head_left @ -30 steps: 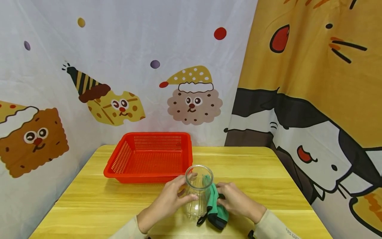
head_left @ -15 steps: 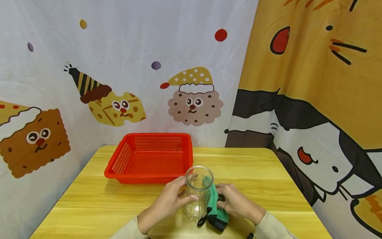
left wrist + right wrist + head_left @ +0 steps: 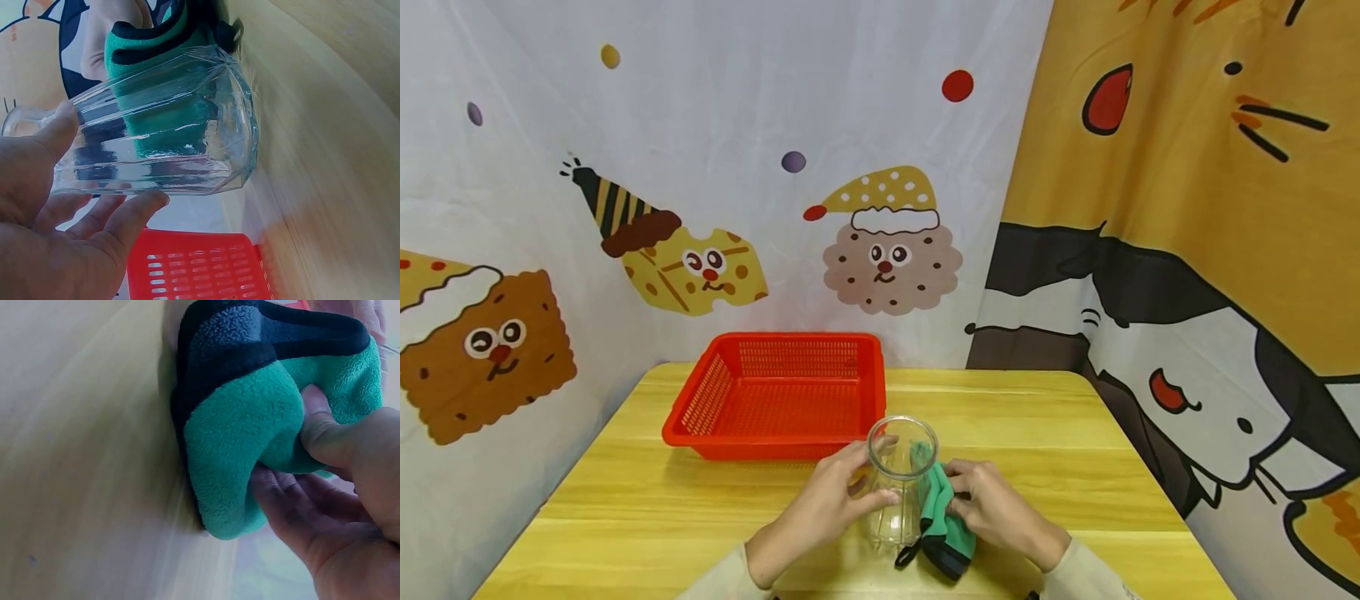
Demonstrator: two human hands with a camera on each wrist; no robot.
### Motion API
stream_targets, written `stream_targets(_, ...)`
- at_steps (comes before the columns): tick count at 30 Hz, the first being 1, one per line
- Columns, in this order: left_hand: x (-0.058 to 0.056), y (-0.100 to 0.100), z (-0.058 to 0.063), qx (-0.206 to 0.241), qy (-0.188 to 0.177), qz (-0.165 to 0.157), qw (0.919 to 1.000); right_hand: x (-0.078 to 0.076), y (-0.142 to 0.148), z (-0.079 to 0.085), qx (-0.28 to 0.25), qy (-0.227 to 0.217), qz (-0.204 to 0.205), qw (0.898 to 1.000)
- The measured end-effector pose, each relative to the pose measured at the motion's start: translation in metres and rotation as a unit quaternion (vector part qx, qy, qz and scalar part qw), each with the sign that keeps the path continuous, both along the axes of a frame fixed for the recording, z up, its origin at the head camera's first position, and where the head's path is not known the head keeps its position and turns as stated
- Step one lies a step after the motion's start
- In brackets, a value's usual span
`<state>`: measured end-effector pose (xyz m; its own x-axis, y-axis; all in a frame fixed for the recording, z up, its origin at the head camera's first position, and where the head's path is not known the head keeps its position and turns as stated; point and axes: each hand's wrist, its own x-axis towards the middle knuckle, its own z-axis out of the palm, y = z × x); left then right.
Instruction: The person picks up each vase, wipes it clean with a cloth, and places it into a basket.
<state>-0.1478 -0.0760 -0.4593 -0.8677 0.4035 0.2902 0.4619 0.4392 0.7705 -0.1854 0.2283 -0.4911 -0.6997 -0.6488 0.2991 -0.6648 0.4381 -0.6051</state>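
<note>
Here, in the head view, the person's left hand (image 3: pixel 835 493) holds a clear glass jar (image 3: pixel 900 512) upright on the wooden table (image 3: pixel 1045 425), while the right hand (image 3: pixel 996 507) pinches a green cloth (image 3: pixel 942 529) with black trim just beside it. A red basket (image 3: pixel 775 449) sits behind, to the left. In the left wrist view, the thumb and fingers clasp opposite sides of the jar; green shows through its glass. In the right wrist view, thumb and fingers nip a fold of the fleecy cloth.

Red basket (image 3: pixel 775 443) on wood-grain table (image 3: pixel 1045 442); cartoon-printed curtain (image 3: pixel 865 100) behind.
</note>
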Motion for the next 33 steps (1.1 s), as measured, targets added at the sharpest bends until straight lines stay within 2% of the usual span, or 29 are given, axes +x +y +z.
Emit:
stream_targets(10, 0.000, 0.000, -0.001, 0.007, 0.001, -0.004, 1.0000, 0.006, 0.001, -0.003, -0.071, 0.011, -0.015, 0.997)
stream_targets(17, 0.000, 0.000, -0.001, 0.007, -0.005, -0.003, 1.0000, 0.008, 0.004, 0.000, -0.089, -0.032, -0.039, 0.995)
stream_targets(19, 0.000, 0.000, -0.001, 0.006, -0.006, -0.004, 1.0000, 0.008, 0.004, 0.001, -0.091, -0.033, -0.039, 0.995)
stream_targets(33, -0.001, 0.000, -0.003, -0.016, 0.024, 0.007, 0.9996, 0.012, 0.002, 0.005, -0.163, -0.020, -0.055, 0.985)
